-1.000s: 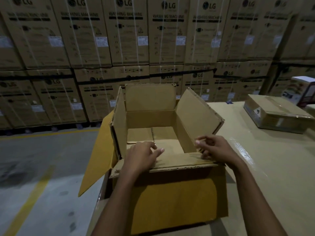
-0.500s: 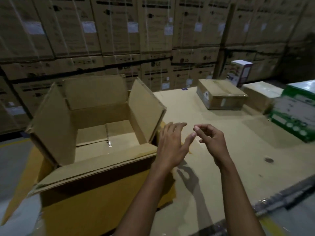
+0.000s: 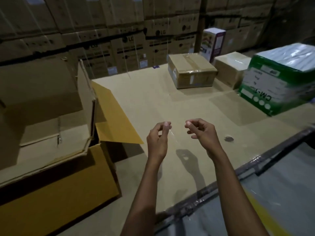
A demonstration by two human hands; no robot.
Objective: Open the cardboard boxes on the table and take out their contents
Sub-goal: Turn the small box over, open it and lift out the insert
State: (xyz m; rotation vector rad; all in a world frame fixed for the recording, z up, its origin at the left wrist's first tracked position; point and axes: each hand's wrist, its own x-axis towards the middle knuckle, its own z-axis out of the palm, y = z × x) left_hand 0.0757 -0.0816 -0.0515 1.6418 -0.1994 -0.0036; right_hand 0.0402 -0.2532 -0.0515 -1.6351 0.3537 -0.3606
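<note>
The opened box (image 3: pixel 59 201) sits near left, flaps up, seemingly emptied; the left hand (image 3: pixel 157 142) pinches what looks like a clear tape strip (image 3: pixel 171 133), probably to discard it; the right hand (image 3: pixel 204 133) curls beside it, its hold unclear; the taped box (image 3: pixel 192 72) waits far.

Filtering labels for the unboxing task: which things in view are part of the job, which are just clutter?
Job: open cardboard box; taped brown box; wrapped brown box; green-and-white box; what looks like a clear tape strip pinched in the left hand.
Lying about: stacked LG cartons behind the table; white-and-purple carton; dark spot on the table.
</note>
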